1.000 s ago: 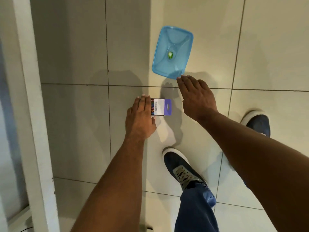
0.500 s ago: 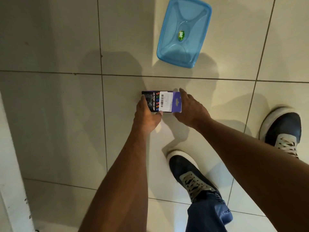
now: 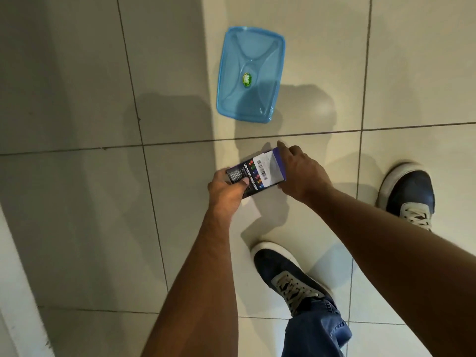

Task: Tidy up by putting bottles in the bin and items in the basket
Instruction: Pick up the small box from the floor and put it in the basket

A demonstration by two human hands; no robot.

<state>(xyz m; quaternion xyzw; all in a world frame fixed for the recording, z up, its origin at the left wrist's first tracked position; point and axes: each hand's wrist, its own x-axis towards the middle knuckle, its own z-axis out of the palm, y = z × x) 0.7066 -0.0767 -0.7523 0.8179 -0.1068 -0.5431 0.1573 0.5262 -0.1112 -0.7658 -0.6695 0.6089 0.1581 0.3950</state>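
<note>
Holding a small flat package (image 3: 257, 173) between both hands above the tiled floor (image 3: 77, 99); package is dark with coloured print, a white barcode label and a purple end, tilted so the purple end points up-right. Left hand (image 3: 228, 190) grips the dark lower-left end, thumb pressed on the printed face, fingers curled under and clamped on it. Right hand (image 3: 300, 173) has the purple end, index finger stretched along the top edge, other fingers closed behind the package; thumb hidden, so exact pinch on that side cannot be told. Package looks lifted off the tile, faint shadow below it. Blue translucent plastic container (image 3: 251, 76) lies on the floor farther ahead, apart from the hands, green sticker at its centre, lying flat, cannot tell if it is upside down or a lid. Nothing lies between the hands and the container except a grout line. Two dark blue sneakers with white soles on the floor: left shoe (image 3: 288, 276) just below the hands, right shoe (image 3: 409, 194) off to the right, near the right forearm. Denim trouser leg (image 3: 316, 331) at bottom. White frame edge (image 3: 18, 292) runs along the lower-left corner, well apart from the package. Left half of the floor is in shadow.
</note>
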